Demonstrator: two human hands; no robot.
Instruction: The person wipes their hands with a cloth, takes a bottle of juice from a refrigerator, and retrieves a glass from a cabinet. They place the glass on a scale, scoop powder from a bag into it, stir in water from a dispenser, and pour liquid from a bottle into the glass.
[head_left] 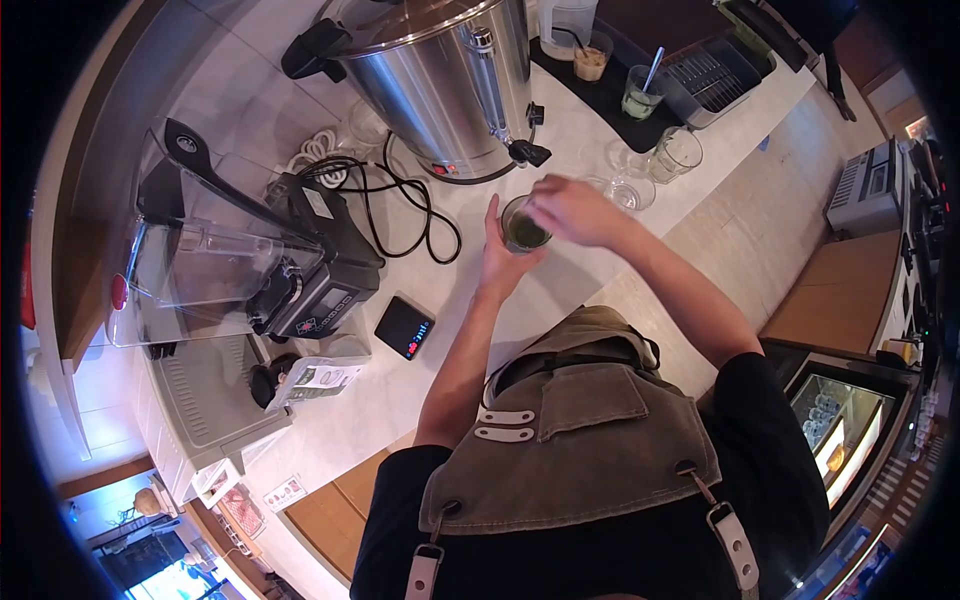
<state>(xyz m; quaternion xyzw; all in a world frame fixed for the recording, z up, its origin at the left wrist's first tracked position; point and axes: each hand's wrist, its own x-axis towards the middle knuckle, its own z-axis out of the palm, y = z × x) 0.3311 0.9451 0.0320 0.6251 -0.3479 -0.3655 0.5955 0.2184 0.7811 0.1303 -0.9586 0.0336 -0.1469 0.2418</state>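
My left hand (503,268) is wrapped around the side of a glass (508,212) with dark green liquid (524,233) inside. Over the rim, my right hand (580,210) is closed with its fingers pinched together; whatever it grips is hidden by the fingers. Just right of that hand, clear empty glasses (630,190) stand on the pale counter (530,300). A black digital scale (405,327) with a lit display lies to the left of my left forearm.
Beyond the glass stands a large steel urn (430,80) with a spout. A looped black cable (430,215) lies beside a blender (260,250) on the left. Several glasses, one with a spoon (653,68), line the black mat (625,120).
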